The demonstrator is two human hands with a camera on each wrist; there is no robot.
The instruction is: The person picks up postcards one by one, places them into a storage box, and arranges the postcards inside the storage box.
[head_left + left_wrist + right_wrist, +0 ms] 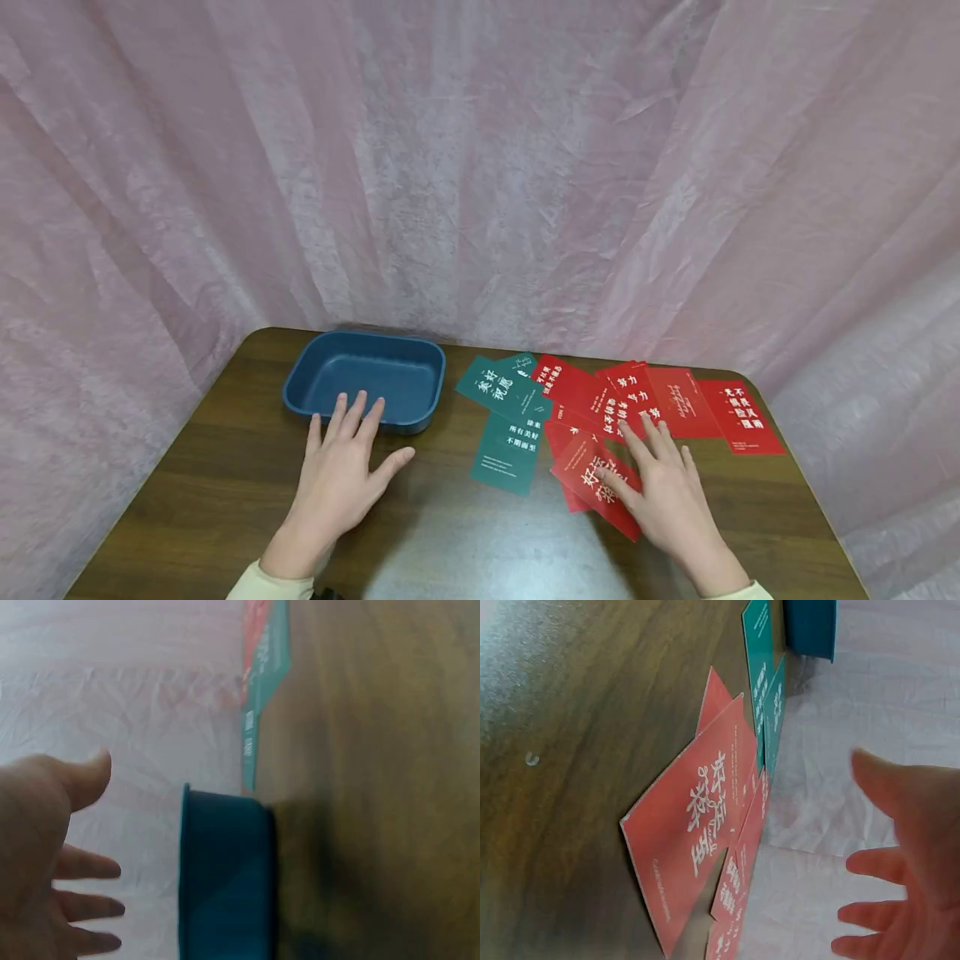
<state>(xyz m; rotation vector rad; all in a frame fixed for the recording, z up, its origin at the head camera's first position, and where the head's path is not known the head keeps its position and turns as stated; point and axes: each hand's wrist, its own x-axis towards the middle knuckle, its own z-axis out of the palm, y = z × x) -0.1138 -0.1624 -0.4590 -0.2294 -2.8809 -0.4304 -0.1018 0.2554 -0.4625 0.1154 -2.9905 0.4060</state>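
My left hand [341, 475] is held out with spread fingers in front of a blue rectangular tray [363, 342], and it holds nothing. In the left wrist view the hand [52, 855] stands apart from the tray's side [225, 877]. My right hand [663, 492], fingers also spread, hovers over the near right part of a scatter of printed cards. Closest to it is a red card [690, 825] with white lettering. More red cards [682, 404] overlap behind, and several green cards [502, 454] lie at the scatter's left.
A brown wooden table [202, 467] carries everything. Pink curtain [480, 183] hangs along its back edge and both sides. At the far right of the scatter lies one red card [741, 417], near the table's right edge.
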